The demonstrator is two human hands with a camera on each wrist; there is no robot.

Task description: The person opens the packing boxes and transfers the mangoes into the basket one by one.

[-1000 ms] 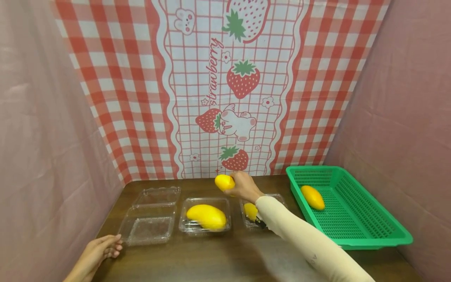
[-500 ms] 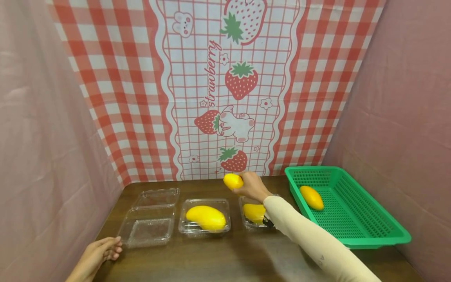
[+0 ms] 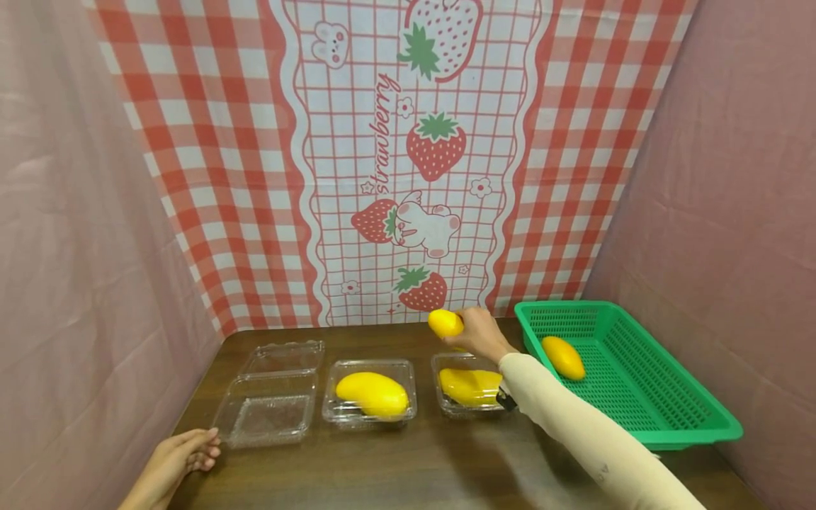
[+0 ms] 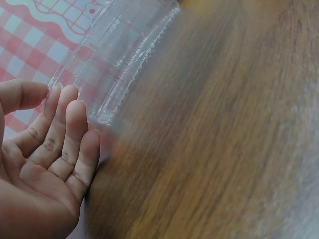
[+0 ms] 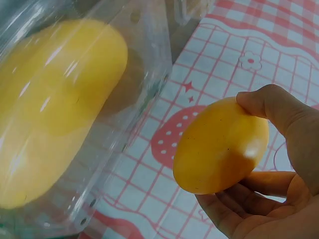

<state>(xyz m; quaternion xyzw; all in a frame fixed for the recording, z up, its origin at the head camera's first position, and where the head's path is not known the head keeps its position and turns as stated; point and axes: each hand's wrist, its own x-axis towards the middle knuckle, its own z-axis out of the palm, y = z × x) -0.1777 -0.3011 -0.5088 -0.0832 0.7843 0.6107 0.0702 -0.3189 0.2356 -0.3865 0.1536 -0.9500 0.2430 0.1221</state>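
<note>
Held yellow mango (image 5: 217, 149), smooth, oval, dark-specked

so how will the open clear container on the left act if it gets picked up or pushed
The open clear container is probably light and a bit bendy, since its see-through plastic looks thin. Its folded-back lid may flop when lifted. Pushed, it would likely slide rather than roll, as it sits broad and flat on the table.
</note>
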